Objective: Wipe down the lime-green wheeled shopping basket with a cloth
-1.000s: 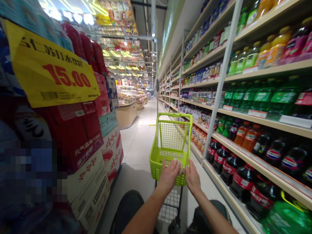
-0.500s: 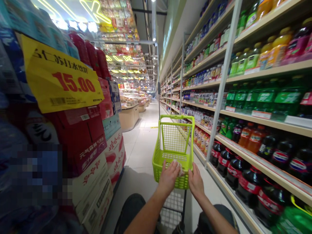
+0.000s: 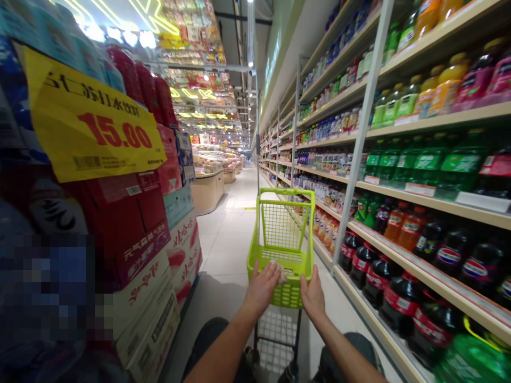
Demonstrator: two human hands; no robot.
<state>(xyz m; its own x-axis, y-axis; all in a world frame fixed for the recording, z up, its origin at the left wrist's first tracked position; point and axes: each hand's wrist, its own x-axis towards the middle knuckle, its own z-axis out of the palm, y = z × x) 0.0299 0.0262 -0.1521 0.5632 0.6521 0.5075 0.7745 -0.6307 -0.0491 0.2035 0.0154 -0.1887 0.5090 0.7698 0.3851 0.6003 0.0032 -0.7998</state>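
A lime-green plastic shopping cart basket [image 3: 285,247] stands in front of me with nothing visible inside it. At its near rim, my left hand [image 3: 262,287] is closed on a pale crumpled cloth [image 3: 281,272], which presses against the rim left of centre. The cloth is partly hidden under the fingers. My right hand [image 3: 312,293] grips the near right corner of the same basket, thumb on the near face and fingers along the side. Below the basket is the cart's lower wire rack [image 3: 275,340], between my knees.
Shelves of soda bottles [image 3: 405,300] run close along the right. Stacked drink cartons [image 3: 147,266] with a yellow price sign [image 3: 96,127] stand close on the left. The tiled aisle floor [image 3: 227,239] stretches ahead past a rounded display counter [image 3: 207,191].
My left hand has slid the cloth leftward along the basket's near rim. My right hand keeps its grip at the corner. The whole view has shifted slightly.
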